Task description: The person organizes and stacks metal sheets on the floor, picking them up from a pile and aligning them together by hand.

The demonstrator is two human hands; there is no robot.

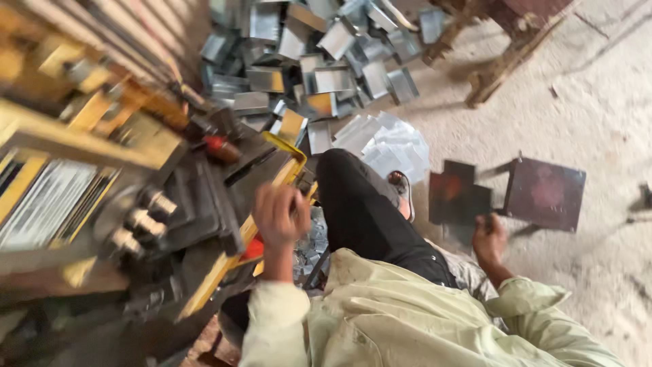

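Left hand [280, 216] curls its grip at the yellow press frame [288, 163], right hand [489, 238] pinches a dark metal sheet [458, 197] just above it, bent pieces [319, 61] already heaped beyond, flat blanks [390, 146] waiting.

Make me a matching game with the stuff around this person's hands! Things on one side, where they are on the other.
Things:
1. left hand
2. right hand
3. pile of shiny bent metal pieces
4. dark square metal sheet

Places:
A. lying flat on the sandy floor, far right
B. raised beside the yellow bar of the machine
C. heaped at the top of the picture
D. low on the floor, at the edge of a dark plate

Pairs: 1-B, 2-D, 3-C, 4-A
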